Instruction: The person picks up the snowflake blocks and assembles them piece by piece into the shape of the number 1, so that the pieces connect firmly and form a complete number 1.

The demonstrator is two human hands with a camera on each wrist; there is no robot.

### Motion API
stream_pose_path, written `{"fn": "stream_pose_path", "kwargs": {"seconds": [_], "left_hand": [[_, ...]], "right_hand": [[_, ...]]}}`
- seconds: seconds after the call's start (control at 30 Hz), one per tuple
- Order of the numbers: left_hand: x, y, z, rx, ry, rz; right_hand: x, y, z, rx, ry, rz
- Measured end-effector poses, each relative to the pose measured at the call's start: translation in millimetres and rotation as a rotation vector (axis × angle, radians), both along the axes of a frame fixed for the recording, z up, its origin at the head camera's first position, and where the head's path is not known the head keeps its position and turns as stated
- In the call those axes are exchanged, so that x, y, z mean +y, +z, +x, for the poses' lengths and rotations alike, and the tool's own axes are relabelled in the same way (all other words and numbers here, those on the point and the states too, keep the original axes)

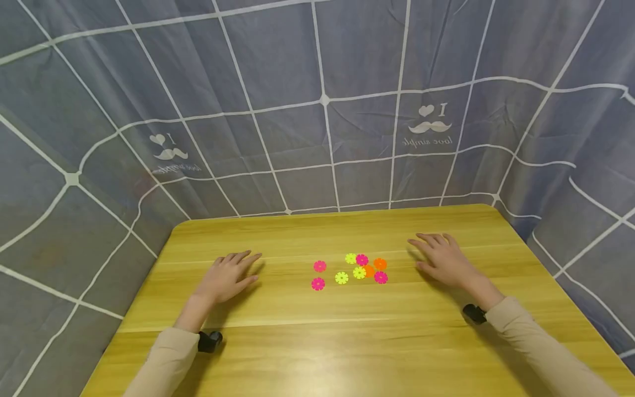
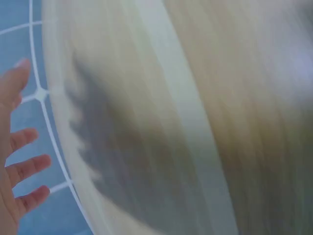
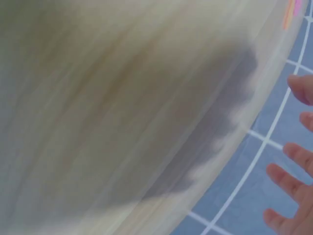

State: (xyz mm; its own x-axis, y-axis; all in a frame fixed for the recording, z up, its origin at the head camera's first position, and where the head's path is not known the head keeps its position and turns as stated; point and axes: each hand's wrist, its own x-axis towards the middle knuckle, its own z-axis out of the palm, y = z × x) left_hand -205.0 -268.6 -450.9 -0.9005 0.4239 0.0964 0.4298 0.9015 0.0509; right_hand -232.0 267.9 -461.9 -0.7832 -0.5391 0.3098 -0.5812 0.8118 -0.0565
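Note:
Several flat notched discs lie near the middle of the table in the head view: a pink disc (image 1: pixel 318 284), a yellow-green disc (image 1: pixel 341 278) and an orange disc (image 1: pixel 380 264) among them. On the right side they sit close together, and one yellow-green disc (image 1: pixel 359 273) overlaps another orange one. My left hand (image 1: pixel 225 278) hovers left of the discs, fingers spread, holding nothing. To their right my right hand (image 1: pixel 444 259) is also held above the table with fingers apart and nothing in it. Both wrist views show spread fingers and a hand's shadow on the wood.
The wooden table (image 1: pixel 278 342) has rounded far corners. Behind it and at both sides hangs a grey curtain (image 1: pixel 288 138) with white grid lines. A black wrist device (image 1: pixel 210 341) is on the left wrist, and another black device (image 1: pixel 474 314) is on the right.

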Motion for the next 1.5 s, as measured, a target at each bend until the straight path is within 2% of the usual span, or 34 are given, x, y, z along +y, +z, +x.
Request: {"fn": "stream_pose_path", "kwargs": {"seconds": [0.3,0.47,0.6,0.8,1.07,1.37,1.5], "left_hand": [[24.8,1.4,-0.3,0.092,-0.025,0.051],[39.1,2.1,-1.2,0.100,-0.020,0.128],[54.1,5.8,-2.2,0.085,-0.002,0.192],[78.8,9.3,-2.6,0.002,0.015,0.261],[100.8,5.3,-5.0,-0.146,0.110,0.330],[121.6,-8.6,-8.7,-0.249,0.079,0.479],[129.6,-10.8,-8.0,-0.295,0.062,0.493]], "right_hand": [[-25.0,2.1,5.8,-0.009,-0.034,-0.012],[-36.2,-1.0,8.8,0.036,-0.030,-0.036],[-45.3,-2.6,10.7,0.006,-0.031,-0.071],[-57.4,-4.9,12.5,-0.102,-0.041,-0.130],[-69.4,-8.4,12.0,-0.335,-0.106,-0.286],[-73.4,-10.7,8.9,-0.469,-0.103,-0.345],[-74.5,-13.1,6.0,-0.515,-0.101,-0.366]]}}
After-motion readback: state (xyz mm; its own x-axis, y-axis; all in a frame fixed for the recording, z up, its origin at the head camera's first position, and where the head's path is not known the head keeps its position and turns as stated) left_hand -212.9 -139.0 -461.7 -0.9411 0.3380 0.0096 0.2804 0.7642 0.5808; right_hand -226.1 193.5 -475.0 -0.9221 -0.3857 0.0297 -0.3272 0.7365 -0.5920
